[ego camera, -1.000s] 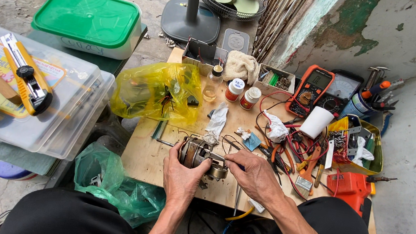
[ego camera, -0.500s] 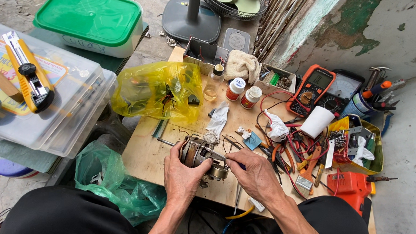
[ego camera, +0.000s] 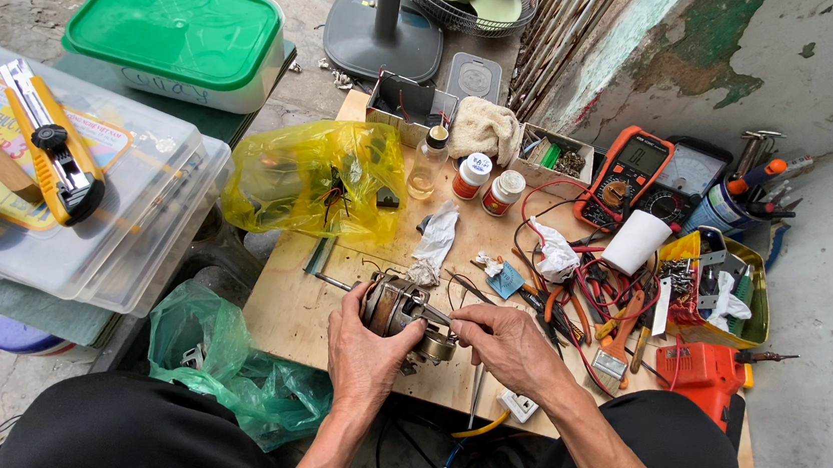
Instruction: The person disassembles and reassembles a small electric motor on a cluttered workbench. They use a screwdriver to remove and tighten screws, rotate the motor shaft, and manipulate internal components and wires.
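A small electric motor (ego camera: 398,308) with copper windings lies on a wooden board (ego camera: 295,304) in front of me. My left hand (ego camera: 364,345) cups the motor from below and the near side. My right hand (ego camera: 505,344) pinches a thin metal tool (ego camera: 434,315) whose tip rests on the motor's top. A thin rod sticks out from the motor toward the left.
A yellow plastic bag (ego camera: 316,180), small bottles (ego camera: 472,177), two multimeters (ego camera: 625,177), pliers and red wires (ego camera: 597,290), a white roll (ego camera: 635,243), an orange drill (ego camera: 710,375) crowd the board. Clear bins (ego camera: 86,225), a green-lidded box (ego camera: 178,33), a fan base (ego camera: 381,45) and a green bag (ego camera: 224,368) lie left and behind.
Both hands stay on the motor; the right hand has shifted slightly against its top. Nothing else has moved.
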